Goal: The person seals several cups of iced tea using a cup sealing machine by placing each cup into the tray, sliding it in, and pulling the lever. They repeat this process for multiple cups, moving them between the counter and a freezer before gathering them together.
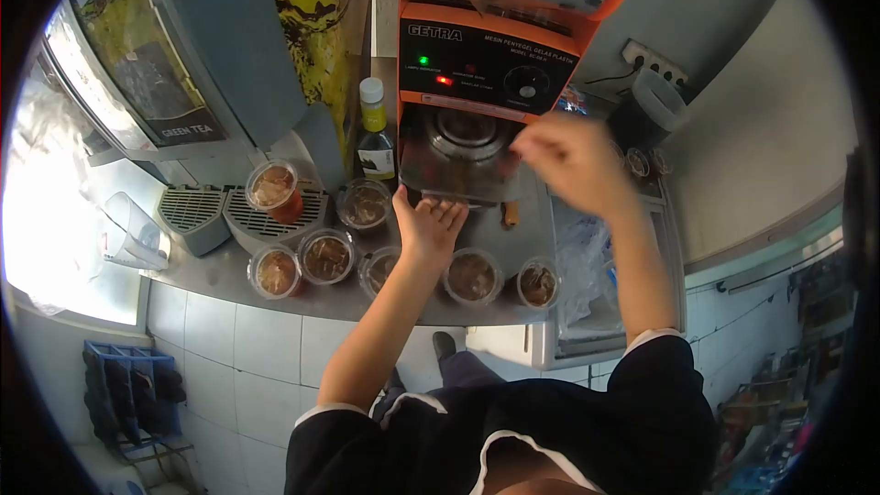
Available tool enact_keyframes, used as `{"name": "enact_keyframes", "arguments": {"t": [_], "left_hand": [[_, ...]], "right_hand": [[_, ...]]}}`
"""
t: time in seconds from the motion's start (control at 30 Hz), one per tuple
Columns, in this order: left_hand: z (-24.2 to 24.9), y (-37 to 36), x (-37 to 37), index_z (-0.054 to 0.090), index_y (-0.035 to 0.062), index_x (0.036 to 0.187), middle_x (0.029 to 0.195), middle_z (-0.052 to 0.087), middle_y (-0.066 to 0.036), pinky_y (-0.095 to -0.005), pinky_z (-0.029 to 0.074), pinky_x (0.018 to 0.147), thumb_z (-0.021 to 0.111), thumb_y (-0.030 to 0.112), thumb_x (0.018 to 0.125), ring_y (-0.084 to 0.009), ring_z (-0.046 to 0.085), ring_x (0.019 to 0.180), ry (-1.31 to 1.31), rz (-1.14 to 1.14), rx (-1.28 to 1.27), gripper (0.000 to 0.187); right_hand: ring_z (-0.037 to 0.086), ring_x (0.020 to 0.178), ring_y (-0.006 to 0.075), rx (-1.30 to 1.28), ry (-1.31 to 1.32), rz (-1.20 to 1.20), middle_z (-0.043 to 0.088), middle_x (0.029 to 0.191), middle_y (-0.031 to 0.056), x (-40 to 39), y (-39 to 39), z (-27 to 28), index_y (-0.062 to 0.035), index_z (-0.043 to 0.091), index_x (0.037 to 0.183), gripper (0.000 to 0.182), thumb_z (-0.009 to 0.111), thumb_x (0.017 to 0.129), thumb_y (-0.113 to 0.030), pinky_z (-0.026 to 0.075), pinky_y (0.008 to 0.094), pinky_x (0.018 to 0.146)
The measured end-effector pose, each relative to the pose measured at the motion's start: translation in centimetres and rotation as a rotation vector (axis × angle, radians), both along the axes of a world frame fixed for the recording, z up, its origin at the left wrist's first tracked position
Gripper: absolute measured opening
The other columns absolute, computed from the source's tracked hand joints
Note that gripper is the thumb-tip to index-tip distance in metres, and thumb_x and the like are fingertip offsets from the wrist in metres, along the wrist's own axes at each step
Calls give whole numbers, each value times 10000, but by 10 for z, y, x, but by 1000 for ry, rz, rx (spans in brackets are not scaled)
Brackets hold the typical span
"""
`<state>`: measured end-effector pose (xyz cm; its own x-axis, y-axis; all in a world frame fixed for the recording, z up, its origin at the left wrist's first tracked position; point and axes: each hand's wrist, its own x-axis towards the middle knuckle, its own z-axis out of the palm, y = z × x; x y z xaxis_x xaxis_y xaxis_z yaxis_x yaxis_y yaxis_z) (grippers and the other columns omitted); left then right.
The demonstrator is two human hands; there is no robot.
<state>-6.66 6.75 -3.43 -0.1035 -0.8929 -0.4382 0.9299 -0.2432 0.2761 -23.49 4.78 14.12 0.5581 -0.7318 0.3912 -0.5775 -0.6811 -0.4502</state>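
Observation:
An orange cup sealing machine stands before me, its green and red lamps lit. My left hand is palm up at the front edge of the machine's metal tray, fingers stretched out and thumb against the edge. My right hand, smeared by motion, is raised at the right side of the machine's opening with its fingers curled; cannot tell whether it holds anything. Around my left forearm stand several clear plastic cups of brown drink, one cup to the right and another to the left. The forearm partly hides a third cup.
A cup of reddish drink sits on the drip grate of the grey dispenser. A white-capped bottle stands left of the machine. Plastic bags lie at the right. A pitcher is near the wall socket.

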Motion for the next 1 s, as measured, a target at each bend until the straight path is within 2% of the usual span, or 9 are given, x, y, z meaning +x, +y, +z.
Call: {"name": "enact_keyframes", "arguments": {"t": [0.03,0.07,0.17,0.27,0.37,0.47,0.67,0.87,1.0], "left_hand": [[5,14,4,291,-67,1324,1381,318,-231,-444,247,1123,374,598,877,-360,311,1311,-6,-21,35,806],[9,27,7,330,-69,1299,1346,360,-241,-451,263,1116,384,607,868,-372,326,1296,-43,-26,44,803],[9,48,18,361,-75,1289,1316,397,-238,-460,258,1117,349,579,898,-374,350,1283,-82,-73,26,762],[-7,48,26,385,-62,1287,1310,416,-228,-466,264,1115,318,512,938,-372,397,1248,-73,-127,-26,675],[-18,27,30,432,-35,1266,1305,446,-206,-465,305,1085,318,426,955,-356,438,1210,-44,-192,37,568],[-33,8,24,470,17,1253,1274,495,-161,-461,343,1047,370,374,933,-329,459,1196,274,-152,-410,490],[-39,-11,0,510,76,1229,1242,530,-108,-460,375,1007,392,385,910,-307,486,1163,492,-51,-463,459],[-46,-23,-3,551,70,1172,1171,570,-127,-468,402,978,402,423,891,-327,524,1102,365,-26,-388,475],[-46,-24,-1,545,65,1184,1171,573,-127,-472,408,973,378,418,897,-331,530,1097,324,34,-415,484]], "right_hand": [[626,693,197,12,13,8,638,859,114,12,-10,-32,-22,639,985,178,633,833,-115,487,282,620],[635,889,247,42,115,-93,615,1061,149,22,-18,-57,-42,620,1083,288,643,833,-183,507,309,728],[519,1163,309,-212,293,-217,500,1285,172,50,-41,-100,-105,569,1218,491,655,805,-356,478,384,892],[336,1319,363,57,647,-350,403,1388,172,73,-53,-91,-195,501,1319,685,649,738,-527,395,461,1010],[301,1334,400,94,700,-339,387,1405,176,73,-63,-92,-262,476,1347,742,640,703,-591,371,500,1023],[292,1343,398,130,684,-332,364,1416,193,71,-63,-91,-291,443,1370,752,634,709,-596,369,492,1032],[282,1337,433,94,717,-360,330,1425,229,72,-66,-94,-334,382,1401,765,622,717,-580,374,496,1031],[307,1316,458,108,669,-434,333,1420,230,76,-59,-88,-335,385,1399,768,623,700,-546,411,526,987],[403,1246,447,28,521,-473,393,1371,237,73,-58,-90,-292,445,1353,752,675,662,-483,435,485,971]]}}
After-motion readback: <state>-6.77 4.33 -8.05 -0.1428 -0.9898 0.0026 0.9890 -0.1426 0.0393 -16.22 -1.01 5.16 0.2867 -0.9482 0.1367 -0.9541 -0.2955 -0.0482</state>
